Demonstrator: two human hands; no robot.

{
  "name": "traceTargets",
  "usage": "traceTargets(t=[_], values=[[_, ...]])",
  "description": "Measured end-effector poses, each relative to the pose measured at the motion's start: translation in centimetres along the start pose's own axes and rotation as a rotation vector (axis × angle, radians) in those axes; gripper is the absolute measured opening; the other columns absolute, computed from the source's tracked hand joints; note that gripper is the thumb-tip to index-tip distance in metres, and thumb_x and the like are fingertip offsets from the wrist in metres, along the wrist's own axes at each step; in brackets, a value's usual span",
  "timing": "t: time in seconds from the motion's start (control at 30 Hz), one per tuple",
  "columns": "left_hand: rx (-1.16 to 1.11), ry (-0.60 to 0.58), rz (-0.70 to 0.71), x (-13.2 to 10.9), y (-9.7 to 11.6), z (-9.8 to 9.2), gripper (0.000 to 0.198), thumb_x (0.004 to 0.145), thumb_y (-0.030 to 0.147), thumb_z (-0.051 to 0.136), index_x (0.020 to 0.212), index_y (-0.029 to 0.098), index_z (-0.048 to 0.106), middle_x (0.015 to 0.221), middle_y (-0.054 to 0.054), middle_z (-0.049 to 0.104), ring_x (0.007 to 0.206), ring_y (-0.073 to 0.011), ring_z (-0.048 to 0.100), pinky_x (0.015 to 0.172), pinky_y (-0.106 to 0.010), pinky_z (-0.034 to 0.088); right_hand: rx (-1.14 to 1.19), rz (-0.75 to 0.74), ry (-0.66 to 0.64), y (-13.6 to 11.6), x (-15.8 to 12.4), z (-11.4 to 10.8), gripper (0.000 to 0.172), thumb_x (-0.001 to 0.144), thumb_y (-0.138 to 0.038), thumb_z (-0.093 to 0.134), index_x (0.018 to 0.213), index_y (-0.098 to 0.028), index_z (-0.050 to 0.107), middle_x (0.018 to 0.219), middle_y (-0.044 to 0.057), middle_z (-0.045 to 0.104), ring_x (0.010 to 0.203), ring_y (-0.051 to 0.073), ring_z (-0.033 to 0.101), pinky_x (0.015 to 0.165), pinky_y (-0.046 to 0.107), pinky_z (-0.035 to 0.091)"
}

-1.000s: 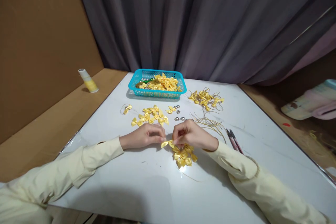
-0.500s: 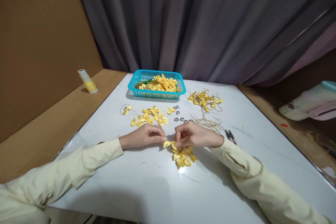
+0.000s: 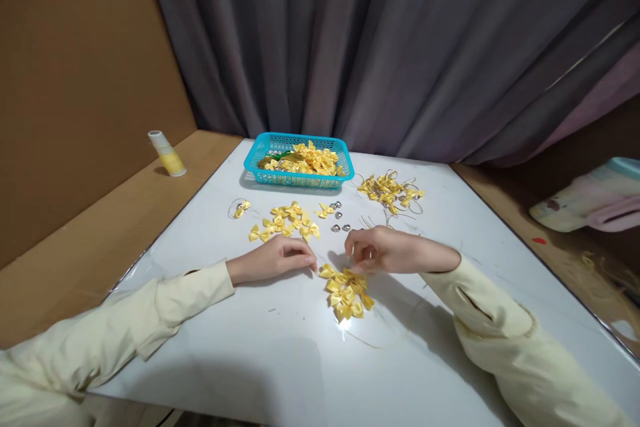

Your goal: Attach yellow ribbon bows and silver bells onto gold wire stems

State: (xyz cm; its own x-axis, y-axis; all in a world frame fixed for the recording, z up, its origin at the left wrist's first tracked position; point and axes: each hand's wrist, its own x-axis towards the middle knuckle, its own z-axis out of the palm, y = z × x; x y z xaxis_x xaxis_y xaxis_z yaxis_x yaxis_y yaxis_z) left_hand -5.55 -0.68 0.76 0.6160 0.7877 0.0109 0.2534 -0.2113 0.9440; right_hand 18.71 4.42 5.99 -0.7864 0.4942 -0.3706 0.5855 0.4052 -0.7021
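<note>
My left hand (image 3: 277,259) rests low over the table, thumb and forefinger pinched at the left edge of a pile of yellow satin bows (image 3: 345,297). What its fingertips hold, if anything, is too small to tell. Above the same pile's upper right side is my right hand (image 3: 387,250), its fingers curled in and the tips slightly blurred; I cannot make out what is between them. A thin gold cord (image 3: 367,345) trails from the pile's lower end.
More yellow bows (image 3: 285,220) lie beyond my left hand, with small silver heart-shaped pieces (image 3: 339,215) beside them. At the back stands a blue basket (image 3: 299,180) of bows. Bows with looped cords (image 3: 390,190) lie right of it. A white-and-yellow spool (image 3: 167,155) stands at left.
My right hand has moved right and slightly up, away from my left hand. The bow that was between both hands now lies at the pile's upper left edge. My left hand has barely moved.
</note>
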Motion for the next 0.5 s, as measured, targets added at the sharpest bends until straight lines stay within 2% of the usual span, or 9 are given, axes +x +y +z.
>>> traceTargets(t=[0.13, 0.2, 0.3, 0.37, 0.5], values=[[-0.014, 0.014, -0.006, 0.0, 0.0, 0.0, 0.021, 0.088, 0.029, 0.051, 0.081, 0.014, 0.065, 0.085, -0.005, 0.066, 0.082, -0.0138, 0.061, 0.079, -0.027, 0.046, -0.418, 0.043, 0.378, 0.3, 1.2, -1.3, 0.008, 0.078, -0.014, 0.052, 0.084, -0.014, 0.058, 0.071, 0.004, 0.065, 0.061, 0.013, 0.057, 0.058, 0.022, 0.04], [-0.015, 0.015, -0.007, 0.0, 0.1, 0.0, 0.021, 0.088, 0.028, 0.05, 0.081, 0.014, 0.065, 0.084, -0.005, 0.066, 0.082, -0.0133, 0.06, 0.079, -0.027, 0.046, -0.578, 0.051, 0.499, 0.7, 2.8, -2.0, 0.011, 0.08, -0.014, 0.05, 0.087, -0.012, 0.059, 0.075, 0.008, 0.065, 0.066, 0.015, 0.058, 0.06, 0.023, 0.039], [-0.021, 0.019, -0.009, 0.0, 0.1, 0.0, 0.02, 0.088, 0.026, 0.051, 0.081, 0.014, 0.065, 0.085, -0.005, 0.066, 0.083, -0.0133, 0.06, 0.079, -0.027, 0.046, -0.642, -0.009, 0.459, 1.2, 5.6, -2.6, 0.015, 0.081, -0.023, 0.053, 0.088, -0.011, 0.06, 0.084, 0.011, 0.065, 0.073, 0.017, 0.059, 0.061, 0.024, 0.038], [-0.027, 0.02, -0.017, 0.0, 0.1, 0.0, 0.02, 0.088, 0.026, 0.051, 0.081, 0.014, 0.065, 0.085, -0.005, 0.066, 0.083, -0.0136, 0.06, 0.078, -0.027, 0.046, -0.677, -0.053, 0.401, 1.2, 7.1, -2.6, 0.017, 0.076, -0.026, 0.059, 0.084, -0.012, 0.062, 0.087, 0.011, 0.065, 0.074, 0.018, 0.058, 0.06, 0.024, 0.037], [-0.036, 0.018, -0.02, -0.1, 0.2, 0.0, 0.021, 0.088, 0.027, 0.051, 0.081, 0.014, 0.065, 0.085, -0.005, 0.066, 0.083, -0.0146, 0.06, 0.078, -0.028, 0.046, -0.747, -0.107, 0.37, 0.8, 8.9, -1.7, 0.009, 0.076, -0.014, 0.055, 0.077, -0.01, 0.062, 0.089, 0.015, 0.064, 0.08, 0.021, 0.058, 0.063, 0.027, 0.036]])
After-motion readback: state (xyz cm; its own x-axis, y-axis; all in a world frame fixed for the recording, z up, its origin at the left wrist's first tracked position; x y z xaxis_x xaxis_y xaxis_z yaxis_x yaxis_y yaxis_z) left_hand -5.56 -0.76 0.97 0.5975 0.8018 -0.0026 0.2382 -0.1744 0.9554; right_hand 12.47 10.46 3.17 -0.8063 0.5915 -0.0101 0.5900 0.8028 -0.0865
